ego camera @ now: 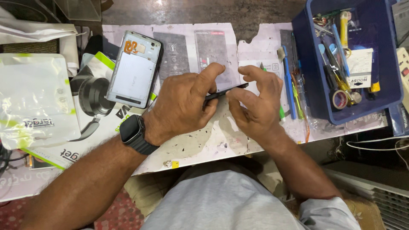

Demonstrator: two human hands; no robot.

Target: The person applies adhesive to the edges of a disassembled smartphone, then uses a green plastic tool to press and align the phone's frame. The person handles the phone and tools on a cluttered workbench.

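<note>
My left hand [183, 104] and my right hand [255, 104] together grip a thin dark phone part [226, 90], held edge-on just above the worn paper mat [213, 136]. The left thumb lies along its top and the right fingers pinch its right end. A black smartwatch [133, 131] is on my left wrist. A silver phone back housing [134, 70] with its inner side up lies to the left, resting on a headphone box [93, 102].
A blue plastic bin [385, 98] at the right holds tools, tape rolls and small parts. Several slim tools [289, 89] lie on the mat beside it. White plastic pouches [30, 100] are at the left. A power strip [402, 64] sits at the far right.
</note>
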